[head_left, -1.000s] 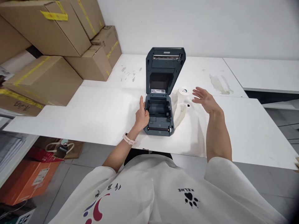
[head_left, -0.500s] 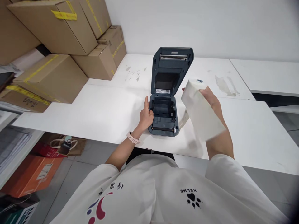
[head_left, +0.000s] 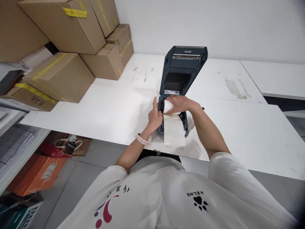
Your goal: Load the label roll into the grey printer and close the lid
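Note:
A dark label printer (head_left: 183, 70) stands on the white table with its lid tipped up and back. Inside its lower bay sits a roll of white label paper (head_left: 167, 105), gripped from above by my right hand (head_left: 178, 103). The roll's loose strip (head_left: 174, 130) runs toward me over the printer's front edge. My left hand (head_left: 155, 117) holds the left side of the printer base, thumb at the rim of the bay and index finger pointing up. The fingers of that hand under the base edge are partly hidden.
Cardboard boxes (head_left: 59, 76) with yellow tape are stacked at the back left of the white table (head_left: 119, 111). Behind it rises a white wall. An orange box (head_left: 39, 173) lies on the floor at left, below a paper bag (head_left: 81, 148). A backing strip (head_left: 191, 126) lies right of the printer.
My right hand has carried the paper roll left from beside the printer down into its open bay. The strip now lies over the front. My left hand stays at the base.

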Demonstrator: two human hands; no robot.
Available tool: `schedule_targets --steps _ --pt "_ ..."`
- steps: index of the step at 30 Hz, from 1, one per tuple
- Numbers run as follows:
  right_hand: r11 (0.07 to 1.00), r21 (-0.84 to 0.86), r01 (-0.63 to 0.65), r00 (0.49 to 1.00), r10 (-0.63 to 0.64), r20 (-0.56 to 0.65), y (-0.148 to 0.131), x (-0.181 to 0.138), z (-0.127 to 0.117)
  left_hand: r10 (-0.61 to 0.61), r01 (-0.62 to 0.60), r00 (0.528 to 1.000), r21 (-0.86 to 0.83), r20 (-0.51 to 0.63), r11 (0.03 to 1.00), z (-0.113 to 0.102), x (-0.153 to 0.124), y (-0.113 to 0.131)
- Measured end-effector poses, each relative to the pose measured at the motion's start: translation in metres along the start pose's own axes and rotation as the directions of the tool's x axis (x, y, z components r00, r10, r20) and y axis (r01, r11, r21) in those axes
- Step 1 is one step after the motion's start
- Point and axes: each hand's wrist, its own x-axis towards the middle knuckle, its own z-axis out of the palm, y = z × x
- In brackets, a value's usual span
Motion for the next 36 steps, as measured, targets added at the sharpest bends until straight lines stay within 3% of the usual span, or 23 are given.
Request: schedule_targets --steps 3,5,10,13,16,22,36 --pt "1.0 -0.012 -0.012 0.999 0.012 0.039 0.0 0.003 0.01 -0.011 0.011 1.0 -0.006 -0.002 1.0 0.0 0.0 0.001" --pt "1.0 0.016 0.007 1.0 -0.007 -0.003 -0.001 -0.004 0.014 -0.017 0.017 1.0 -0.014 -0.005 1.0 0.0 0.001 0.001" --pt "0.983 0.138 0.124 0.955 -0.08 -0.284 -0.018 -0.058 0.027 -0.017 0.016 1.0 -0.077 -0.015 0.997 0.002 0.002 -0.003" --pt "0.962 0.19 0.194 0.933 -0.121 -0.338 -0.04 -0.093 0.046 -0.018 0.015 1.0 -0.122 -0.024 0.992 0.004 0.002 -0.004" --pt "0.979 0.149 0.136 0.939 -0.08 -0.333 -0.061 -0.112 0.07 -0.037 0.031 0.999 -0.155 -0.031 0.987 0.005 0.002 -0.005" --pt "1.0 0.025 -0.001 0.922 0.01 -0.388 -0.082 -0.115 0.098 -0.025 0.019 0.999 -0.218 -0.027 0.976 0.007 0.004 -0.011" --pt "0.999 -0.026 -0.04 0.905 0.025 -0.425 -0.087 -0.109 0.107 0.009 -0.03 0.997 -0.299 -0.071 0.954 0.012 0.009 -0.023"
